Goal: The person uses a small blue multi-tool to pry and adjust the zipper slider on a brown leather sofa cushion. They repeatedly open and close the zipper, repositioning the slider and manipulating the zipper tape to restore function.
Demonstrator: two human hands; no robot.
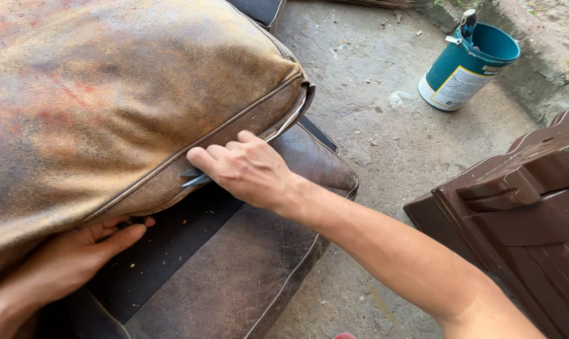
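left hand (77, 251): nearest the camera, palm up under the lower edge of the seat cushion (108, 107), fingers spread flat against the leather and propping it; it grips nothing.
sofa seat base (234, 270): worn brown leather frame with a dark fabric deck showing where the cushion is lifted clear.
right hand (243, 169): fingers curled shut round a small metal blade (195, 177), probably scissors or a knife; only the grey tips show past the fingers, so i cannot tell which.
blade position: tips lie against the cushion's side panel, just below the piped seam (246, 119).
doing it well: judging from this, keep the tips shallow and parallel to the piping, so they take the stitching and not the leather; the propping hand should stay behind the edge, well apart from the tips.
risk: a slip towards the left thumb, or a gouge in the panel.
brown wooden piece (523, 207): on the concrete floor (372, 125), right.
teal paint can (466, 66): furthest off, open, a tool handle standing in it.
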